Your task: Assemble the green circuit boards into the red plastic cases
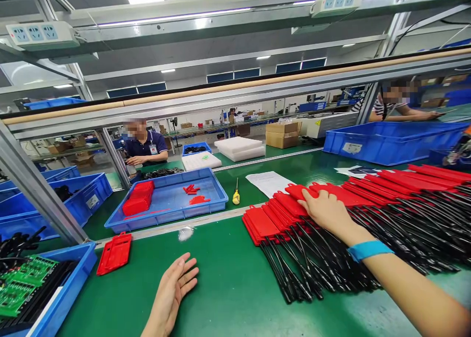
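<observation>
A long overlapping row of flat red plastic housings [353, 194] with black cables [324, 263] lies across the green bench [228, 288] on the right. My right hand [324, 212], a blue band on its wrist, rests fingers-down on the red pieces near the row's left end; its fingertips press on one housing. My left hand [172, 293] lies palm up and open on the green surface, holding nothing. A small stack of red housings [115, 252] sits to the left of that hand.
A shallow blue tray [169, 199] holds red parts. A blue bin [40, 288] at the left front holds green circuit boards. A yellow-handled screwdriver [236, 194] and paper [268, 182] lie behind the row. Large blue crates and two seated people are across the line.
</observation>
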Demonstrator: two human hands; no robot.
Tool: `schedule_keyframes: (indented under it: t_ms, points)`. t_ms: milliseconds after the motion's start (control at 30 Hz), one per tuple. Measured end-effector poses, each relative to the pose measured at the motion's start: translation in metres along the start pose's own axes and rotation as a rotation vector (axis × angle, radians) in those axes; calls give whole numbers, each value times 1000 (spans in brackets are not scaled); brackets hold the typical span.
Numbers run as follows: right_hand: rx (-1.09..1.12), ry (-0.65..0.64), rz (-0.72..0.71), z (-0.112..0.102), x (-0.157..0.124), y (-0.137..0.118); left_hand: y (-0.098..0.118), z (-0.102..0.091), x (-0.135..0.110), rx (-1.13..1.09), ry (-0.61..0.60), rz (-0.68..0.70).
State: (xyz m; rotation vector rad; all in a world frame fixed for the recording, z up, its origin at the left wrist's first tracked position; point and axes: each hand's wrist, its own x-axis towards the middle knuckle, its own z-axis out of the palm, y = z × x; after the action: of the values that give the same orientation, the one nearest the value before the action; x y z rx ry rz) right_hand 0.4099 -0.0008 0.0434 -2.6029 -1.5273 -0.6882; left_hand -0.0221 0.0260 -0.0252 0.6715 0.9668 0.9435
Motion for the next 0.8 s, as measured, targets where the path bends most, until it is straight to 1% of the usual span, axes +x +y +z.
schedule_keyframes:
  t_ms: [133, 267, 400, 500, 567, 600, 667, 700, 733, 767, 800]
  points:
    - [15, -17, 13, 14, -2, -1, 0, 0, 0, 18, 17, 5]
    - [53, -17, 4, 19, -6, -2, 0, 0, 0, 37, 28, 24]
    - [112, -58, 49, 17, -3, 0, -3, 1, 1, 48, 18, 35]
    - [168, -69, 75, 6, 7, -9, -6, 1, 3, 51, 14, 28]
    - [211, -26, 38, -12, 13, -27, -7, 1, 5, 41, 11, 30]
    - [237, 7, -7, -27, 13, -40, -7, 1, 6, 35, 9, 35]
    - [338, 66, -158, -66, 5, -72, -7, 1, 7, 25, 6, 44]
    - [437, 103, -260, -89, -5, -89, -7, 1, 7, 21, 2, 53]
    - [744, 157, -394, -113, -19, -104, -7, 0, 7, 17, -4, 67]
    - [1034, 158, -505, -137, -37, -118, -8, -1, 7, 14, -7, 85]
    - [1282, 123, -569, -158, -56, -129, -9, -2, 8, 15, -12, 107]
